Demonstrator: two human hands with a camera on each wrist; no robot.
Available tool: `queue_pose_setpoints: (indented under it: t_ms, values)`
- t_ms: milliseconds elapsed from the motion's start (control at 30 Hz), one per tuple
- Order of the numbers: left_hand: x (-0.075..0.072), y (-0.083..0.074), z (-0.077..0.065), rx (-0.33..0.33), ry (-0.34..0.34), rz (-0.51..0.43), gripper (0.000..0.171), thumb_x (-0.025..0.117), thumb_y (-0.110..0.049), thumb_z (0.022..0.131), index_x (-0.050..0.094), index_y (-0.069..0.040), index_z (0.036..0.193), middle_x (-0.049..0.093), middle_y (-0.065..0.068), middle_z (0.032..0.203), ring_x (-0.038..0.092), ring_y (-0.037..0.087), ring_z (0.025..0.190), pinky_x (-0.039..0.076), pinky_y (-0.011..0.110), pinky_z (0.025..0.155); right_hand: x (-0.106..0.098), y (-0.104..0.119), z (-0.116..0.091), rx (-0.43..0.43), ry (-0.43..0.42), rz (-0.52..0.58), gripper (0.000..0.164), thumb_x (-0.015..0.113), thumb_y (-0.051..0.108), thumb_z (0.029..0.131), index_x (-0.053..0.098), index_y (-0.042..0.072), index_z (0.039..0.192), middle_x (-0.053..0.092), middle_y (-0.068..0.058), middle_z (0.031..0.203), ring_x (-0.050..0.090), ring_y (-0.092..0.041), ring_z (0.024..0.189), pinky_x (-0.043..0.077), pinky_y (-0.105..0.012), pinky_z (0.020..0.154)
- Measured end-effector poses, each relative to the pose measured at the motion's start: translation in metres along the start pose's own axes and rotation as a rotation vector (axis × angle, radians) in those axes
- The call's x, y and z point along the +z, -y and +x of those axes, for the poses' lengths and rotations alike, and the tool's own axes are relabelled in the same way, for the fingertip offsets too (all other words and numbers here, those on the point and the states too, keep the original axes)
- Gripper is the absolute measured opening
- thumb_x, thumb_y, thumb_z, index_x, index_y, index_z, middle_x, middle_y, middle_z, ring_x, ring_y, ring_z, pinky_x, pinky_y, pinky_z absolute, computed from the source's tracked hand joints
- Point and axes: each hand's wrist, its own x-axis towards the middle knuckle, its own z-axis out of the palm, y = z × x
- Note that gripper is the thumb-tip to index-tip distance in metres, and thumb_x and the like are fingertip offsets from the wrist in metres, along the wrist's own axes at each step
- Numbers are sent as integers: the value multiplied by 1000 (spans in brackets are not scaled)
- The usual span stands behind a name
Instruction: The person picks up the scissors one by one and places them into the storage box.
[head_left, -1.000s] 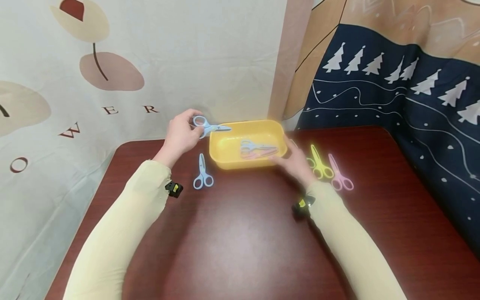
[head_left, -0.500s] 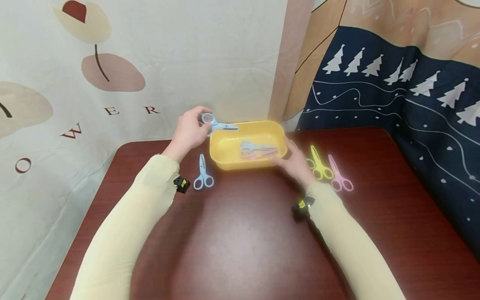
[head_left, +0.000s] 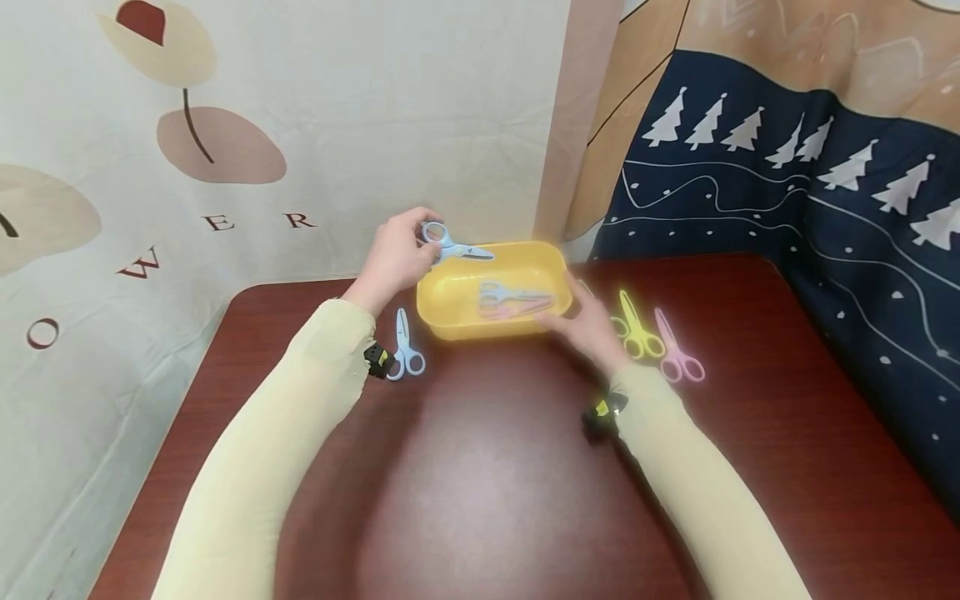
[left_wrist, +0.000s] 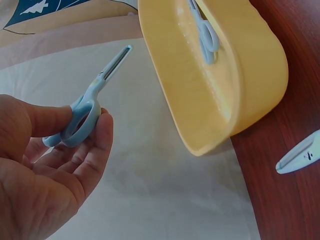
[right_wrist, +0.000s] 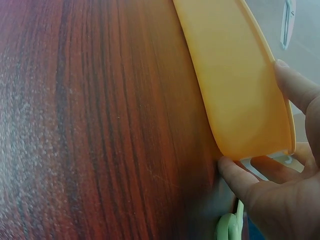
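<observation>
Blue scissors (head_left: 452, 248) in left hand (head_left: 397, 255) over yellow tray (head_left: 450, 298); right hand (head_left: 591, 328) at tray's right end

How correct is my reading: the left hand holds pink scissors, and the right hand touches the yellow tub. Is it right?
One thing is wrong: the scissors in the left hand are light blue, not pink, as the left wrist view shows. The right hand does touch the yellow tub.

On the surface (head_left: 480, 467), the basin (head_left: 450, 307) sits rearward; two pairs of scissors (head_left: 501, 294) lie inside; another pair (head_left: 405, 340) lies left, more scissors (head_left: 631, 319) right; a raised pair (head_left: 453, 249) hangs rear-left, perhaps overhead.
</observation>
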Motion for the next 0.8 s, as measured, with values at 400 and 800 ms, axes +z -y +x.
queue_pose_setpoints:
  t_ms: [400, 800]
  values:
    - [12, -15, 11, 53, 28, -10, 39, 61, -7, 99, 62, -8, 138, 69, 16, 117, 65, 30, 107, 53, 41, 86, -3, -4, 1, 19, -4, -18, 96, 82, 42, 88, 23, 38, 164, 28, 4, 169, 27, -24, 155, 25, -50, 123]
    - [24, -20, 18, 81, 85, -8, 40, 60, -4, 97, 62, -7, 138, 71, 16, 110, 66, 27, 100, 53, 36, 80, 0, -1, 1, -2, -6, 0, 96, 82, 41, 88, 25, 36, 164, 29, 4, 169, 26, -24, 155, 22, -50, 124]
